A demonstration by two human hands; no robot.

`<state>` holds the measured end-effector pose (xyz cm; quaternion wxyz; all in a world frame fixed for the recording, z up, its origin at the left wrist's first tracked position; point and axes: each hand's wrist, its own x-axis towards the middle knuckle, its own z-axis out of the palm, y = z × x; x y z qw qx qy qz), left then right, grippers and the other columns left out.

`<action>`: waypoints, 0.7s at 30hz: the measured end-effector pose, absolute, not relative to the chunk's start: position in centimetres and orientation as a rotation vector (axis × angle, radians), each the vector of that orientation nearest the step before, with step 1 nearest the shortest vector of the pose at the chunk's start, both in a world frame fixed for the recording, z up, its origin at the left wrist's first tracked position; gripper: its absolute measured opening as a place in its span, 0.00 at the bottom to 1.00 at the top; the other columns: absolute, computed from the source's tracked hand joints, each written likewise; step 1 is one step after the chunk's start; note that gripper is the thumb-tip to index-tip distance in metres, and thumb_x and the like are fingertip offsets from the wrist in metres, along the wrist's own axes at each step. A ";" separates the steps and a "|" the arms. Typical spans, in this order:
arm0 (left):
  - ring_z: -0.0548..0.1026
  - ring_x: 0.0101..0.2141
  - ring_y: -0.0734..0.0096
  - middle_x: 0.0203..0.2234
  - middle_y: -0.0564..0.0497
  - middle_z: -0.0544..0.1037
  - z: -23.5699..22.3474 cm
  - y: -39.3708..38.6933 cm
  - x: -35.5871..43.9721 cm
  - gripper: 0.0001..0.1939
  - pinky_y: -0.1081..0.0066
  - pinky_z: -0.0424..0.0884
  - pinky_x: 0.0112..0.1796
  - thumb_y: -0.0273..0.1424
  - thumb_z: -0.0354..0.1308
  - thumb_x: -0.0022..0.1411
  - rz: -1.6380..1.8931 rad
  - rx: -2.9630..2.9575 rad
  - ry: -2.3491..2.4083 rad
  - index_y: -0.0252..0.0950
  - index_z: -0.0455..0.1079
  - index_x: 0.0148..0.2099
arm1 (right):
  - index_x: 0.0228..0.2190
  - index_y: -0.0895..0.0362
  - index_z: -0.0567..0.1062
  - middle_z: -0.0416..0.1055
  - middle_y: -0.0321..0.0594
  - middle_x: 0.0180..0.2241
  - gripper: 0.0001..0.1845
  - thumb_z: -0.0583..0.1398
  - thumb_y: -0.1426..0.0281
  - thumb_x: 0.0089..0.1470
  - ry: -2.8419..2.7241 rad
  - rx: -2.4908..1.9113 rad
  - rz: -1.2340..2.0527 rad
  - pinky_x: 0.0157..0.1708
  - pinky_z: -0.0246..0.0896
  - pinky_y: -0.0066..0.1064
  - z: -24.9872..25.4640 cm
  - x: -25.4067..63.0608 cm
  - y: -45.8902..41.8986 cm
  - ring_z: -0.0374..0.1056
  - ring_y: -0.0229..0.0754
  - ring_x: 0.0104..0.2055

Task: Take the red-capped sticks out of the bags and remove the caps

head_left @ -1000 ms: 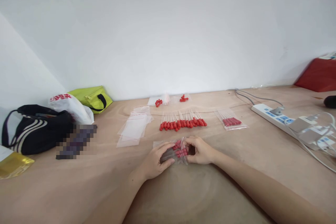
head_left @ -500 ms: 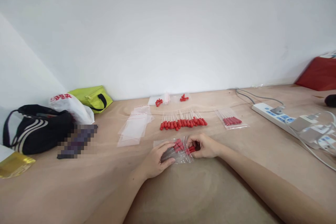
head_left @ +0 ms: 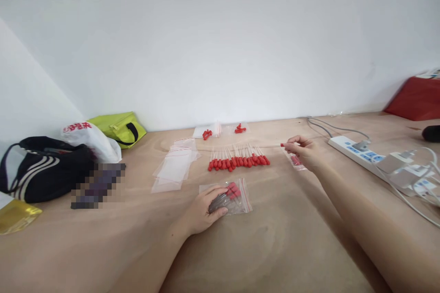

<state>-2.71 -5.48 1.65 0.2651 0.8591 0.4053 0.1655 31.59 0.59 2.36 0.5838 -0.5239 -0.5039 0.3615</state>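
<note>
My left hand (head_left: 202, 208) rests on the wooden table (head_left: 275, 247), its fingers closed on the left end of a clear zip bag (head_left: 240, 199) that holds several red-bulbed droppers. My right hand (head_left: 304, 152) is raised farther back and to the right, pinching one dropper (head_left: 283, 145) whose red end sticks out to the left. It hovers over a filled bag of droppers (head_left: 294, 161). A row of loose droppers (head_left: 239, 161) lies between the two hands.
A stack of empty zip bags (head_left: 173, 167) lies left of the row. Two small bags of red caps (head_left: 206, 134) sit near the wall. Black bag (head_left: 44, 169), white plastic bag (head_left: 91, 139) and green pouch (head_left: 118, 128) at left. Power strip (head_left: 355, 152) with chargers and a red object (head_left: 417, 98) at right.
My right hand has left the zip bag and moved back and to the right, now pinching a single dropper. My left hand has stayed on the bag.
</note>
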 end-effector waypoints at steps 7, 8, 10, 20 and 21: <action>0.63 0.51 0.66 0.52 0.50 0.64 1.8 -5.5 -2.7 0.21 0.63 0.59 0.52 0.35 0.52 0.57 0.450 2.329 1.079 0.41 0.59 0.53 | 0.21 0.58 0.72 0.69 0.39 0.22 0.16 0.62 0.57 0.37 -1.160 -1.462 0.239 0.26 0.61 0.30 -1.6 28.4 1.5 0.65 0.38 0.24; 0.62 0.52 0.66 0.53 0.50 0.64 1.8 -5.5 -2.7 0.21 0.63 0.59 0.52 0.35 0.51 0.57 0.443 2.329 1.080 0.41 0.59 0.53 | 0.21 0.58 0.73 0.69 0.39 0.23 0.16 0.61 0.57 0.37 -1.215 -1.482 0.209 0.26 0.62 0.31 -2.1 28.1 1.4 0.64 0.38 0.24; 0.62 0.52 0.66 0.53 0.49 0.63 1.8 -5.4 -2.7 0.21 0.63 0.58 0.53 0.35 0.51 0.57 0.429 2.327 1.087 0.41 0.59 0.53 | 0.22 0.58 0.74 0.69 0.40 0.24 0.18 0.61 0.55 0.38 -1.328 -1.488 0.188 0.27 0.62 0.31 -2.7 27.9 1.3 0.64 0.38 0.25; 0.63 0.51 0.66 0.52 0.50 0.64 2.0 -5.5 -2.6 0.20 0.63 0.59 0.52 0.35 0.51 0.57 0.424 2.325 1.095 0.42 0.59 0.53 | 0.27 0.56 0.73 0.70 0.41 0.28 0.17 0.53 0.57 0.49 -1.516 -1.614 0.093 0.30 0.59 0.31 -3.3 28.2 1.0 0.66 0.39 0.28; 0.63 0.51 0.66 0.52 0.50 0.64 2.0 -5.5 -2.6 0.20 0.63 0.60 0.51 0.35 0.51 0.57 0.422 2.322 1.103 0.42 0.59 0.53 | 0.27 0.56 0.73 0.71 0.41 0.28 0.17 0.52 0.57 0.49 -1.511 -1.627 0.061 0.32 0.58 0.31 -3.2 28.2 1.0 0.66 0.40 0.29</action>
